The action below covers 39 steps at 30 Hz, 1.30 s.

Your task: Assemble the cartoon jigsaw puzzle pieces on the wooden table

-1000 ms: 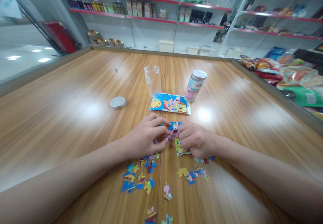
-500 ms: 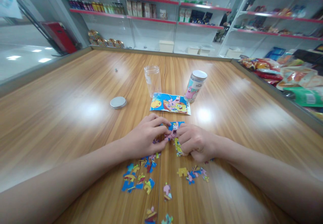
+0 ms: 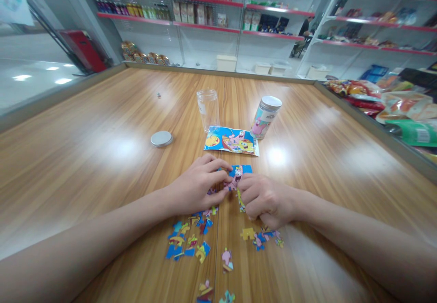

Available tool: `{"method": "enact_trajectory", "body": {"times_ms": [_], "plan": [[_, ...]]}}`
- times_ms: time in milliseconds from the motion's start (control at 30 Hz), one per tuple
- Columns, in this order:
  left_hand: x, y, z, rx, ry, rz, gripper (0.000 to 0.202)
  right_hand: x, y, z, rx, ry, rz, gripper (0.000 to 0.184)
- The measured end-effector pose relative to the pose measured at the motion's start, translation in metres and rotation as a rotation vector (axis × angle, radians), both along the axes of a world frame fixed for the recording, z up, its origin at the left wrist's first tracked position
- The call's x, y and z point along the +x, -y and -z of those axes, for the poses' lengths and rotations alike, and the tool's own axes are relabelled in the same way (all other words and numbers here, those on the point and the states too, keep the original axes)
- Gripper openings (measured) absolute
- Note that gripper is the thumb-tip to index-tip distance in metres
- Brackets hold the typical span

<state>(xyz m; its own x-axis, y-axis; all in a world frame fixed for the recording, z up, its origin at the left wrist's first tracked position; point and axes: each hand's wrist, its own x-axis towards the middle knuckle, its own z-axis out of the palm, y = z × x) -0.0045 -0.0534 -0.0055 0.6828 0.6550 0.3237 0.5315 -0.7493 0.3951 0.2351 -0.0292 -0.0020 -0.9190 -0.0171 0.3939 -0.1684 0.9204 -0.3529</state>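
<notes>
My left hand [image 3: 204, 182] rests on the left side of a partly joined jigsaw puzzle [image 3: 238, 174], its fingers spread and bent, the tips touching it. Blue and pink show on the puzzle. Curled over its lower right part, my right hand [image 3: 264, 198] has its fingers closed, and what is under or between them is hidden. A yellow puzzle strip [image 3: 241, 200] shows beside those fingers. Loose puzzle pieces [image 3: 176, 251] lie in a group at the lower left, and others, with a yellow piece [image 3: 247, 233], lie at the lower right. A pink piece [image 3: 227, 259] is between the groups.
Behind the puzzle lies a cartoon picture card [image 3: 232, 141]. A clear open jar [image 3: 208, 111] and a lidded jar [image 3: 266, 118] stand by it. A silver lid [image 3: 161, 139] is on the left. Snack packages [image 3: 406, 105] border the table's right side; shelves [image 3: 205, 25] stand behind.
My right hand has shifted slightly down, uncovering a little more of the puzzle's upper right. My left hand stays in place. The whole view has moved slightly.
</notes>
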Motion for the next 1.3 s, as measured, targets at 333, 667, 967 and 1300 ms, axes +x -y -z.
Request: {"method": "enact_trajectory", "body": {"times_ms": [333, 667, 967, 1300], "plan": [[-0.003, -0.002, -0.003, 0.002, -0.022, 0.045, 0.018, 0.005, 0.004, -0.001, 0.022, -0.251, 0.284, 0.022], [-0.001, -0.001, -0.003, 0.014, -0.022, 0.047, 0.019, 0.003, -0.004, 0.005, 0.005, -0.194, 0.404, 0.023], [-0.002, -0.001, -0.004, 0.012, -0.016, 0.054, 0.019, 0.003, -0.006, 0.007, -0.021, -0.216, 0.387, 0.021], [-0.001, -0.001, -0.003, -0.009, -0.027, 0.023, 0.016, 0.004, -0.006, 0.004, -0.034, -0.190, 0.301, 0.022]]}}
